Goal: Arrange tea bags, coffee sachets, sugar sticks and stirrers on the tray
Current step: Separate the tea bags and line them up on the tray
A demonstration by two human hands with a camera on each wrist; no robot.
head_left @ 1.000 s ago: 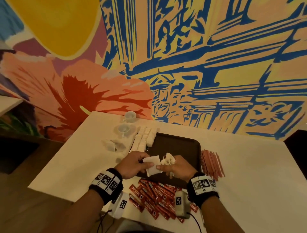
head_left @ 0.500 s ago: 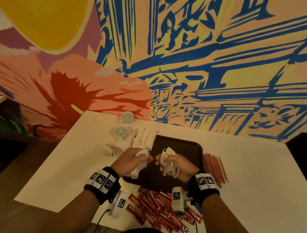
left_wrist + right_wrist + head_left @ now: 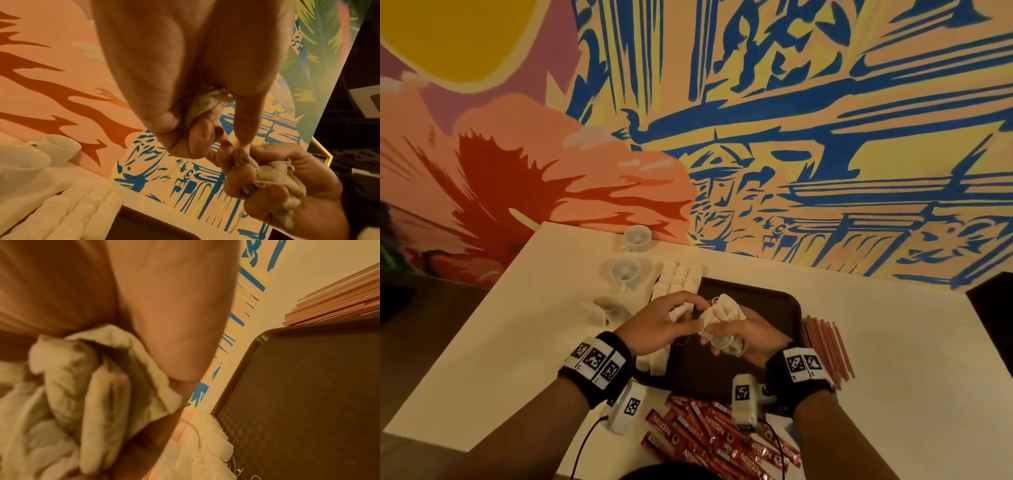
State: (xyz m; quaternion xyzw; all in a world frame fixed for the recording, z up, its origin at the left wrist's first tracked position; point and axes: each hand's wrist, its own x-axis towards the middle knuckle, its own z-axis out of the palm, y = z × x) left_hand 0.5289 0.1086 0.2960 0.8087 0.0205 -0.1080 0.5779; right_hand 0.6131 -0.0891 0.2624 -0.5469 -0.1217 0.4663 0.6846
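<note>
Both hands hover over the near left part of the dark brown tray (image 3: 767, 308). My right hand (image 3: 719, 337) grips a crumpled bunch of white tea bags (image 3: 724, 311), which also shows in the right wrist view (image 3: 82, 386). My left hand (image 3: 688, 315) touches that bunch and holds a tea bag (image 3: 205, 105) in its curled fingers. Its forefinger and thumb pinch a bag at the edge of the right hand's bunch (image 3: 277, 175). Rows of white tea bags (image 3: 681, 277) lie along the tray's left rim. Red coffee sachets (image 3: 715, 435) lie in front of the tray, and pink sticks (image 3: 825, 346) to its right.
Two small white cups (image 3: 637, 236) (image 3: 625, 270) stand at the back left of the white table (image 3: 482, 359), near the painted wall. A small wrapped item (image 3: 599, 313) lies left of the tea bags. The tray's bare floor (image 3: 308, 402) fills its right part.
The hands, apart half a second ago, have come together over the tray. The left hand's fingers now reach into the bunch in the right hand. The head view has tilted slightly.
</note>
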